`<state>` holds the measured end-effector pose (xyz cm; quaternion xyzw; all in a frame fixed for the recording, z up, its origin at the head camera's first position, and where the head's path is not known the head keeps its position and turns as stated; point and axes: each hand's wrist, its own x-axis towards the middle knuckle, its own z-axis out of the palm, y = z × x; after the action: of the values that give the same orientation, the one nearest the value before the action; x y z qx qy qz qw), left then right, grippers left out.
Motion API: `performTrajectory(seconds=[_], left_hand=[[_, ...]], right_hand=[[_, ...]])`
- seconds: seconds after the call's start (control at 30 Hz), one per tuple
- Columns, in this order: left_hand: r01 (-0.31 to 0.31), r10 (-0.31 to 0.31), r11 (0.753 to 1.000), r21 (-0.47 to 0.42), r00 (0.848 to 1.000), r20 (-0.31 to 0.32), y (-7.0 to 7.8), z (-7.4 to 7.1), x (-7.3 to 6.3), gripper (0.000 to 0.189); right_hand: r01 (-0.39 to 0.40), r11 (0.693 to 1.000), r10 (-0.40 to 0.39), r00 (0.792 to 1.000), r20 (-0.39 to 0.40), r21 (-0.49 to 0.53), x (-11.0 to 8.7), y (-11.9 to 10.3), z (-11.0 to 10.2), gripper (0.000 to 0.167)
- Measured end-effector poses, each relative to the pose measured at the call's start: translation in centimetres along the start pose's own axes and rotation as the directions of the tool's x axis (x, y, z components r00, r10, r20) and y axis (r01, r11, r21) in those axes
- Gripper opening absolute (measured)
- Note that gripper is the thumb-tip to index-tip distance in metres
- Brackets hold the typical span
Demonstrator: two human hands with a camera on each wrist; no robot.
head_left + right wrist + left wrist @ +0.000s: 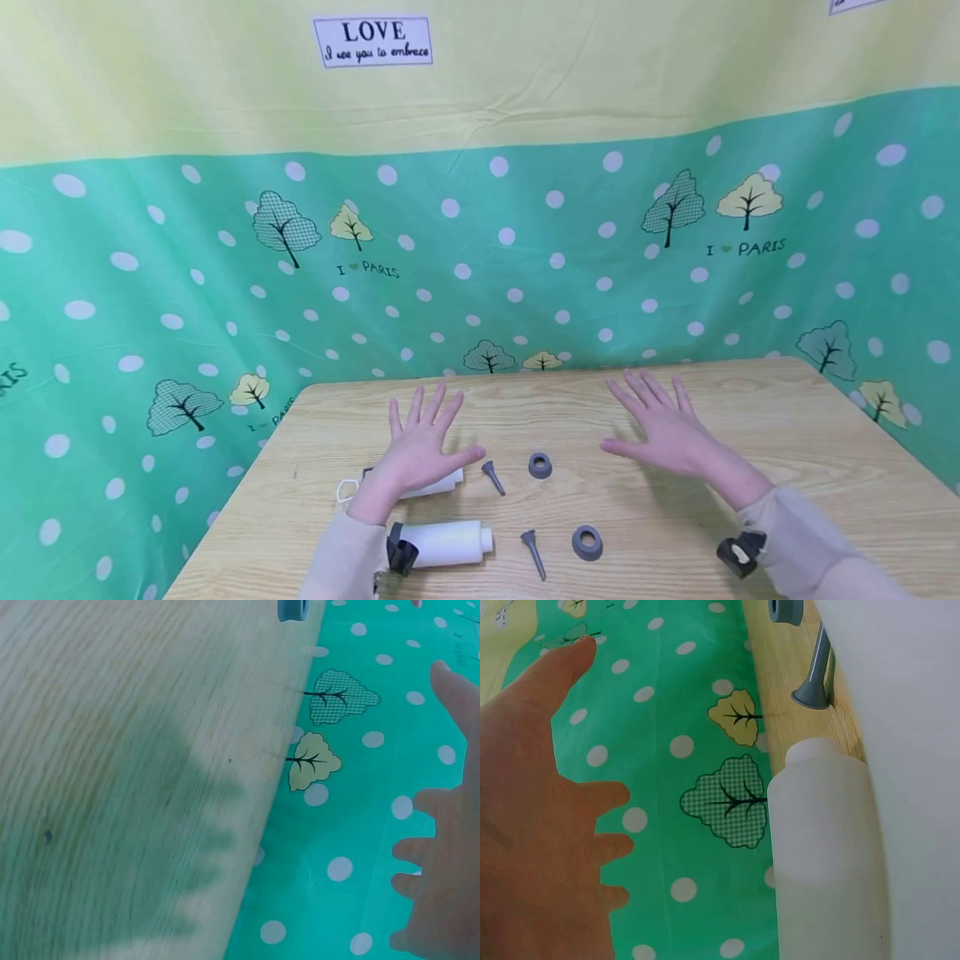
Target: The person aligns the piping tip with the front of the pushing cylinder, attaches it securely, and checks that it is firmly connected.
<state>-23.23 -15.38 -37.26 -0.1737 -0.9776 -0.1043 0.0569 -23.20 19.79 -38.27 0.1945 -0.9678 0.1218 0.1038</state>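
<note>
My left hand (420,450) is held over the left part of the wooden table, palm down with fingers spread, holding nothing. Under its wrist lies a white bottle, partly hidden, with a white loop at its left end. A second white bottle (446,543) lies on its side nearer the front, beside the left sleeve; one bottle (821,847) also shows in the left wrist view. My right hand (667,433) hovers over the right half, fingers spread, its shadow falling on the wood. Between the hands are two grey flared stems (492,477), (533,554) and two grey rings (540,465), (587,542).
The wooden table (780,417) ends at the back against a green curtain (480,275) with white dots and printed trees. Black camera mounts (741,553) sit on both wrists.
</note>
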Motion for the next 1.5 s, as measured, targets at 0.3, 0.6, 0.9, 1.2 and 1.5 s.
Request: performTrajectory(seconds=[0.3,0.6,0.9,1.2,1.5], left_hand=[[0.002,-0.002,1.0,-0.02,1.0,0.014,0.1,0.0,0.0,0.088],[-0.016,0.018,0.999,-0.052,0.999,0.049,0.5,0.5,-0.1,0.086],[-0.031,0.035,0.997,-0.068,0.998,0.048,1.0,1.3,-0.4,0.088],[-0.074,0.076,0.995,-0.069,0.997,0.029,1.3,2.7,-0.3,0.08],[-0.069,0.074,0.991,-0.119,0.996,0.041,1.8,3.6,-0.6,0.068]], right_hand=[[0.003,1.0,-0.003,1.0,-0.01,0.003,0.2,-0.1,0.1,0.086],[0.017,0.999,-0.017,1.0,-0.006,0.033,0.4,-0.9,0.8,0.085],[0.047,0.997,-0.046,0.999,-0.017,0.059,1.0,-2.0,1.9,0.082],[0.093,0.991,-0.092,0.996,-0.012,0.098,1.5,-3.2,3.4,0.079],[0.149,0.979,-0.164,0.981,0.106,0.137,2.0,-4.8,5.3,0.072]])
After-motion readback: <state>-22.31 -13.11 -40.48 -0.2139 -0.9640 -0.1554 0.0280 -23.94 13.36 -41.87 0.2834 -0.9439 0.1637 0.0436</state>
